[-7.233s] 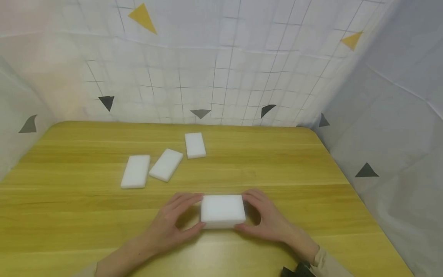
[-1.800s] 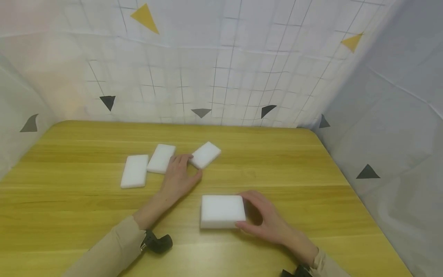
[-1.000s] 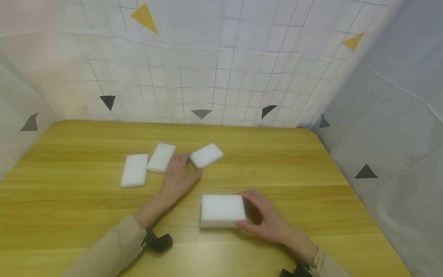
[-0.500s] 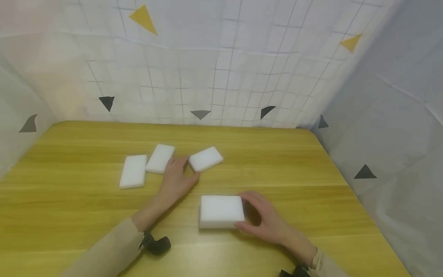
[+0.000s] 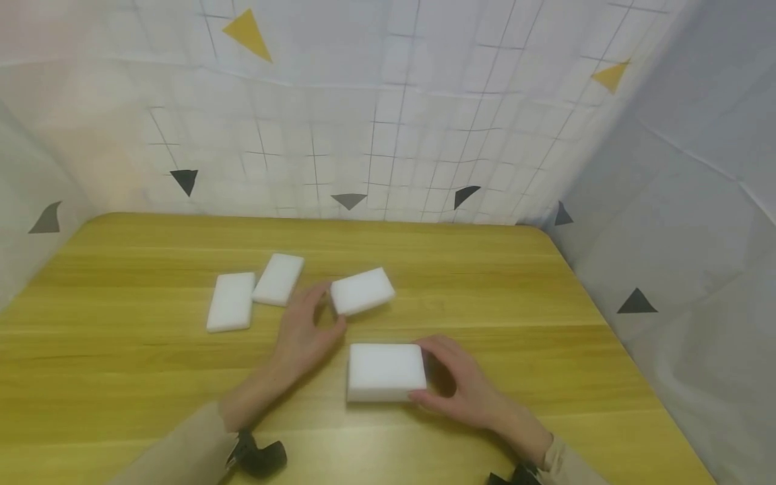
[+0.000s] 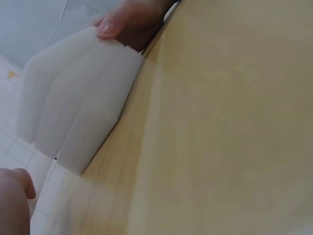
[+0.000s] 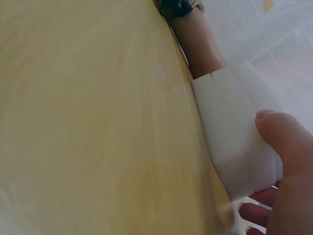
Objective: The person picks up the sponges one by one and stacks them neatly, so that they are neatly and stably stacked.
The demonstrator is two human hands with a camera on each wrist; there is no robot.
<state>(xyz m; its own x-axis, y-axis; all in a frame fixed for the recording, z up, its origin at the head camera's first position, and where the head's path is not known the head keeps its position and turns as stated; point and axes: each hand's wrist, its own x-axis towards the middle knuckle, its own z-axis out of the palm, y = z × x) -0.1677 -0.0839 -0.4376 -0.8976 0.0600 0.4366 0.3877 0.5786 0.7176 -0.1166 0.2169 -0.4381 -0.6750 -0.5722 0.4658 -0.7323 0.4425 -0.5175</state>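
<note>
In the head view my left hand (image 5: 306,333) pinches one end of a white sponge block (image 5: 362,291) between thumb and fingers, its other end pointing right. Nearer to me lies a stack of white sponge blocks (image 5: 386,370), lined up edge to edge. My right hand (image 5: 463,384) grips the stack's right end, thumb on the near side, fingers on the far side. The left wrist view shows the stack (image 6: 83,98) in layers on the table, with part of my left hand (image 6: 14,200) at the lower left. My right thumb presses the stack (image 7: 234,127) in the right wrist view.
Two more white sponge blocks lie flat to the left of my left hand: one outermost (image 5: 232,302), one tilted beside it (image 5: 279,279). The wooden table (image 5: 515,289) ends at a white grid-patterned cloth (image 5: 388,121) behind and a grey cloth (image 5: 691,222) at right.
My left hand has left the stack, reached a far sponge block, turned it and brought it nearer to the stack. One left-side block was also shifted. My right hand stays on the stack.
</note>
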